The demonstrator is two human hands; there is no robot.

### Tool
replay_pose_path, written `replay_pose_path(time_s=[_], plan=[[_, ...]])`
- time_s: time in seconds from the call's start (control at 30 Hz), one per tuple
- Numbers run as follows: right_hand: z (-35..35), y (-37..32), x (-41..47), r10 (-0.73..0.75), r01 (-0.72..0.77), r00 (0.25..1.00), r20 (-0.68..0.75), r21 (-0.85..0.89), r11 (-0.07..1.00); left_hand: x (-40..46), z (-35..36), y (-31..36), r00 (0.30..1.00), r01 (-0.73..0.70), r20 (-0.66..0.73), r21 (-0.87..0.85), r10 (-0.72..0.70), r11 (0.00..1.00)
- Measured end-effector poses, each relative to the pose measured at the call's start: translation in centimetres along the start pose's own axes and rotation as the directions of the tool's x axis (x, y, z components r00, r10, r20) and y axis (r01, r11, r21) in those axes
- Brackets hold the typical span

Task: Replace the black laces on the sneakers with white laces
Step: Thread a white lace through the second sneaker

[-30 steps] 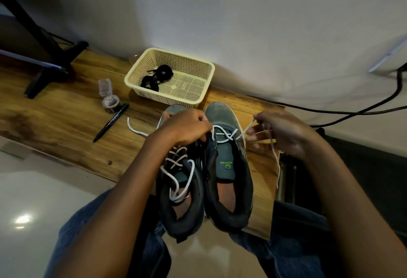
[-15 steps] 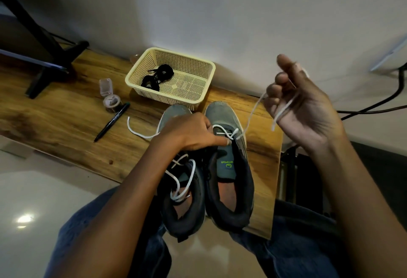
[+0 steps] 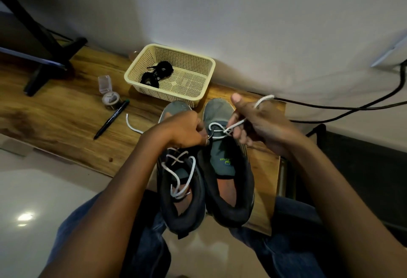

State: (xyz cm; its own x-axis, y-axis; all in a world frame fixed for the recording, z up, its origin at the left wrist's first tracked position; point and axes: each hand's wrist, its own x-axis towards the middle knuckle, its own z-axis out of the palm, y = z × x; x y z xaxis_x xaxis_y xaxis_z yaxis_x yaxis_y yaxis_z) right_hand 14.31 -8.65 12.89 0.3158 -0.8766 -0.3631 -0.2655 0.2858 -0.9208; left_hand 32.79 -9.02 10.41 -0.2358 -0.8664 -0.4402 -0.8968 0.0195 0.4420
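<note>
Two dark grey sneakers stand side by side on the wooden table, toes toward the wall. The left sneaker (image 3: 176, 189) is laced with a white lace (image 3: 180, 176) that lies loose over its tongue. The right sneaker (image 3: 229, 178) has a white lace (image 3: 217, 131) through its front eyelets only. My left hand (image 3: 182, 130) pinches that lace at the shoe's left edge. My right hand (image 3: 253, 123) grips the other end, which loops up past my thumb. Black laces (image 3: 155, 75) lie in the cream basket (image 3: 204, 88).
A black pen (image 3: 111, 119) and a small clear container (image 3: 109, 95) lie left of the shoes. A black stand (image 3: 46, 57) stands at the far left. Cables (image 3: 352, 108) run along the wall at right. The table's right edge (image 3: 279, 167) is close to the right sneaker.
My right hand, which had pulled the lace up and to the right, has come back down beside the right sneaker's front eyelets. My left hand stayed on the shoe.
</note>
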Motion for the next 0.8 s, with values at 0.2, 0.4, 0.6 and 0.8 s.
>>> replay_pose_path(time_s=[0.2,0.4,0.6,0.8], plan=[[0.4,0.6,0.3,0.052,-0.055,0.998,0.039,0.059,0.997,0.4,0.2,-0.9,0.996,-0.034,0.075,-0.13,0.044,0.991],[1.5,1.3,0.6,0.013,-0.018,1.0,-0.026,-0.178,0.984,0.3,0.1,-1.0,0.994,-0.043,0.092,-0.121,0.054,0.992],[3.1,1.6,0.7,-0.134,0.066,0.986,-0.1,-0.503,0.862,0.3,0.0,-1.0,0.993,-0.026,0.109,-0.159,0.044,0.987],[3.4,2.2,0.7,-0.184,0.091,0.973,-0.137,-0.506,0.857,0.1,-0.1,-0.8,0.992,-0.02,0.112,-0.256,0.05,0.966]])
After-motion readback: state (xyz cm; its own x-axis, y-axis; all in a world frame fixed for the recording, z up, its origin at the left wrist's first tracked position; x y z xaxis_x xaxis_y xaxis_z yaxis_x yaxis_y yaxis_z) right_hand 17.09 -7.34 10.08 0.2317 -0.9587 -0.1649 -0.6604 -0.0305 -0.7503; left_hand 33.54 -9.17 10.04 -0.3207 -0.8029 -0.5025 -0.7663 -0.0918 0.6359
